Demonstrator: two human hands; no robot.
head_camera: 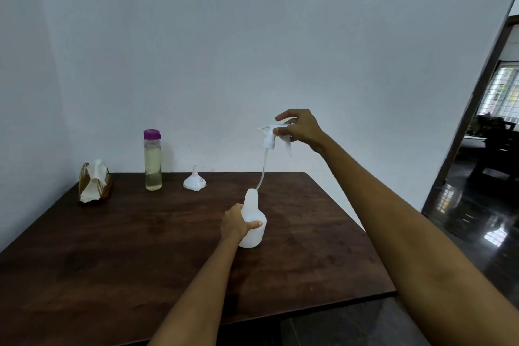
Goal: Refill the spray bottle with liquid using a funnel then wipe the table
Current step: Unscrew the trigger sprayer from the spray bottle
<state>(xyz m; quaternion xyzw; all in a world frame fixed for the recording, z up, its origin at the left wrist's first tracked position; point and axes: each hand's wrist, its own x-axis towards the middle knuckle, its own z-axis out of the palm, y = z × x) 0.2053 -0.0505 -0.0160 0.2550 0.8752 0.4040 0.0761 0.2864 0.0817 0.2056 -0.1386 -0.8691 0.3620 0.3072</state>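
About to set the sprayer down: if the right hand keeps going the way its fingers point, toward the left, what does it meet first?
Nothing, it seems. The right hand, gripping the spray head, points left well above the funnel and refill bottle; only wall lies beyond, though depth is uncertain.

The left hand (pixel 234 220) grips the white spray bottle (pixel 252 223), which stands upright on the dark wooden table (pixel 112 247). The right hand (pixel 299 128) holds the spray head (pixel 273 136) above the bottle; its thin tube (pixel 262 170) reaches down into the bottle's neck. Near the wall stand a funnel (pixel 194 181), a bottle with yellowish liquid (pixel 152 161) and a napkin holder (pixel 94 184).
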